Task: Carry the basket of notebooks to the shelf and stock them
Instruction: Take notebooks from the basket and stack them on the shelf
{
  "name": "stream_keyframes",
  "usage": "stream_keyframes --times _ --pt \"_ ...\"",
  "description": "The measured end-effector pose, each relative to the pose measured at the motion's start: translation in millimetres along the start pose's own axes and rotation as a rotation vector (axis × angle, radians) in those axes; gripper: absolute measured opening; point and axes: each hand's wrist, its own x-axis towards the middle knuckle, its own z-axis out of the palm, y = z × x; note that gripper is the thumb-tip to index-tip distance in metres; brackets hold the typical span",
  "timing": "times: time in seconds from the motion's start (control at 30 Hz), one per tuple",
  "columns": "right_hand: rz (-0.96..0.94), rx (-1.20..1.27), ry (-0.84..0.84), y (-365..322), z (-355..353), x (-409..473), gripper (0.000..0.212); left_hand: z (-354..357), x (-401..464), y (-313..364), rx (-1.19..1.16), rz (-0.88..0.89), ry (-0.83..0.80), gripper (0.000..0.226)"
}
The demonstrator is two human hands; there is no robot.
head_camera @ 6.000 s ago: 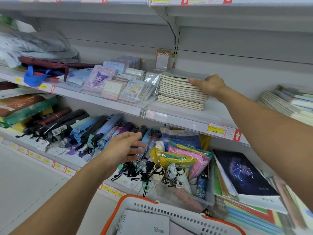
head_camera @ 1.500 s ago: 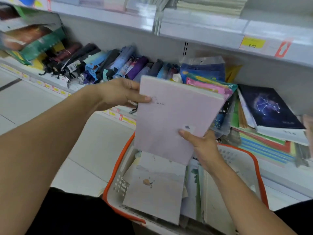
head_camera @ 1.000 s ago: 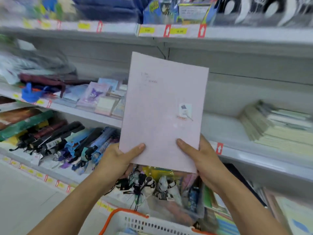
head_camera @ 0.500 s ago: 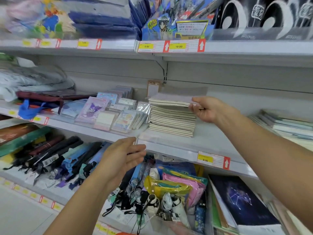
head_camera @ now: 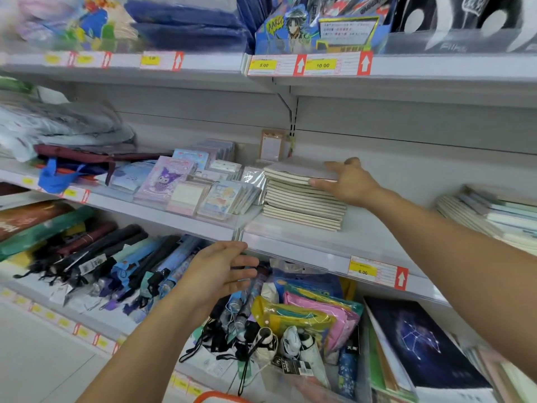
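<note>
**Lilac cover on top of the pile, right hand at its near corner**

Lilac is the cover of the top notebook (head_camera: 302, 170), lying flat on the notebook stack (head_camera: 303, 203) on the middle shelf (head_camera: 305, 251). Your right hand (head_camera: 347, 183) is at the stack's 3 o'clock edge, thumb on the cover and fingers along the side just under it; whether it grips or only presses there cannot be told. The notebook's long axis seems to run from 9 to 3 o'clock, so any squaring-up is probably a push toward 9 o'clock.

Your left hand (head_camera: 216, 274) hovers slack and empty below the shelf lip, at about 7 o'clock from the stack and well apart from it. The right hand is far nearer.

Only the orange rim of the basket (head_camera: 219, 398) shows, at 6 o'clock, directly under your left forearm. That hand looks better placed for the next notebook.
</note>
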Motion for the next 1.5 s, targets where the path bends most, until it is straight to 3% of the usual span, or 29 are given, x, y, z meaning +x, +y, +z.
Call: stream_keyframes --times 0.1,0.47,0.53,0.63,0.67,0.7,0.73,0.83,0.9,0.93,1.03,1.17,1.3,1.37,1.43,1.5 --pt "-0.084 0.073 -0.014 1 11 8 0.078 2 -1 -1 0.019 0.002 -0.001 0.017" --pt "-0.062 0.156 -0.050 11 15 33 0.071 -1 -8 -12 0.099 -0.029 -0.002 0.021" --pt "-0.080 0.115 0.081 6 15 13 0.069 -5 -12 -13 0.112 -0.023 0.001 0.023" --pt "-0.207 0.276 0.554 -7 49 -71 0.052 -13 -13 -23 0.202 -0.036 0.034 0.024" --pt "-0.242 0.349 0.619 -11 76 -107 0.043 -17 -13 -30 0.279 -0.036 0.038 0.023" --pt "-0.229 0.384 0.549 -12 108 -145 0.036 -21 -13 -39 0.387 -0.034 0.026 0.024" --pt "-0.149 0.373 0.346 -6 147 -179 0.039 -25 -13 -48 0.542 -0.024 -0.009 0.025" --pt "0.153 0.078 -0.459 27 266 -270 0.068 -35 -14 -76 1.291 -0.042 -0.278 0.034" --pt "0.319 0.021 -0.690 51 314 -314 0.083 -38 -17 -89 1.661 -0.163 -0.517 0.036" --pt "0.399 0.117 -0.734 57 326 -329 0.082 -39 -18 -93 1.666 -0.254 -0.593 0.036" --pt "0.577 0.508 -0.633 55 342 -363 0.035 -42 -19 -95 1.485 -0.314 -0.628 0.030" --pt "0.613 0.624 -0.555 53 354 -374 0.012 -45 -17 -97 1.494 -0.215 -0.582 0.032" --pt "0.442 0.625 -0.499 54 339 -359 0.014 -47 -18 -102 1.484 -0.330 -0.637 0.032" --pt "0.386 0.833 -0.419 49 314 -346 0.008 -46 -18 -100 1.515 -0.338 -0.624 0.038" --pt "0.302 1.094 -0.322 43 277 -326 0.018 -45 -21 -96 1.621 -0.341 -0.574 0.060" --pt "0.138 1.190 -0.229 34 230 -301 0.023 -49 -23 -93 1.731 -0.290 -0.431 0.092"
